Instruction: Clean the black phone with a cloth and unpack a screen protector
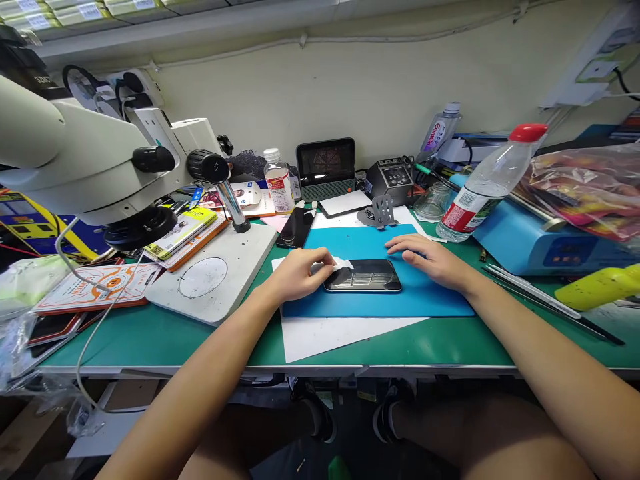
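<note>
A dark smartphone [370, 279] lies screen up on the blue mat [310, 305], with pale reflections across its glass. My left hand [303, 273] is at the phone's left end, its fingers pinched on a white tissue [343, 263] that touches the top left corner of the screen. To the right of the phone, my right hand [425, 260] rests over the mat with its fingers stretched out and nothing in them. White paper [330, 337] shows beneath the mat's front edge.
A microscope [85, 153] with its white base [210, 273] stands at the left. Behind the mat lie another phone [296, 228] and a metal stand [384, 212]. At the right are a red-capped bottle [475, 190], tweezers [535, 290] and a blue machine [540, 237].
</note>
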Action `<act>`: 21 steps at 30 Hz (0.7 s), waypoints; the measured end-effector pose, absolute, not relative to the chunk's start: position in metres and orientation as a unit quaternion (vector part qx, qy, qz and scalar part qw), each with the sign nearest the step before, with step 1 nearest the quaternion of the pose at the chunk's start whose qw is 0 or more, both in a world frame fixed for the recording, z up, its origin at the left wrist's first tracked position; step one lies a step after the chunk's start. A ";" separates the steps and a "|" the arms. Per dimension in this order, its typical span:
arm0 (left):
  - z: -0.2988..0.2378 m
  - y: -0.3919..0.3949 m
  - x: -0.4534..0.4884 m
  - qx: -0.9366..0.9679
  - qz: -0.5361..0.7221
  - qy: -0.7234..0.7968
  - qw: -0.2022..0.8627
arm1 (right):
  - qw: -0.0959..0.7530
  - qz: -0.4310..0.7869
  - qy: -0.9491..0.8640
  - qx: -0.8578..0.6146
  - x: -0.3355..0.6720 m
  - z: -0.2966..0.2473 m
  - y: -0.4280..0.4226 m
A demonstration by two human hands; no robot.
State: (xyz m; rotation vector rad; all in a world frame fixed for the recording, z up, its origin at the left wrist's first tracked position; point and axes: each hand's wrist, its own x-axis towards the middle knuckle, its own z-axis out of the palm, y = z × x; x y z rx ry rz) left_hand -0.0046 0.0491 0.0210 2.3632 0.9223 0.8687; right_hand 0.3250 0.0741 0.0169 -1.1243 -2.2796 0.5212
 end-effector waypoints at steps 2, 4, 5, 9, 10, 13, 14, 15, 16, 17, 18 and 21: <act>0.022 0.049 -0.005 0.865 0.304 0.326 0.230 | 0.267 0.198 -0.844 -0.420 0.324 0.019 0.073; 0.024 0.047 -0.004 0.871 0.296 0.315 0.233 | 0.270 0.199 -0.842 -0.422 0.324 0.020 0.073; 0.025 0.046 -0.004 0.872 0.293 0.314 0.236 | 0.272 0.200 -0.841 -0.424 0.324 0.020 0.072; 0.029 0.044 -0.004 0.863 0.290 0.331 0.247 | 0.280 0.204 -0.835 -0.427 0.323 0.020 0.072; 0.029 0.045 -0.005 0.860 0.293 0.337 0.247 | 0.280 0.205 -0.835 -0.427 0.323 0.020 0.072; 0.028 0.046 -0.007 0.852 0.300 0.349 0.250 | 0.282 0.207 -0.834 -0.426 0.323 0.020 0.072; 0.028 0.047 -0.008 0.851 0.296 0.349 0.258 | 0.282 0.208 -0.834 -0.426 0.323 0.020 0.072; 0.028 0.047 -0.008 0.852 0.286 0.345 0.270 | 0.282 0.208 -0.833 -0.427 0.323 0.020 0.072; 0.029 0.046 -0.008 0.853 0.274 0.340 0.285 | 0.281 0.209 -0.833 -0.429 0.323 0.020 0.072; 0.030 0.046 -0.007 0.854 0.261 0.333 0.303 | 0.280 0.210 -0.832 -0.431 0.323 0.021 0.072; 0.031 0.045 -0.007 0.853 0.251 0.327 0.321 | 0.280 0.211 -0.831 -0.433 0.323 0.021 0.071; 0.037 0.044 -0.011 0.841 0.233 0.327 0.363 | 0.283 0.218 -0.826 -0.436 0.323 0.021 0.071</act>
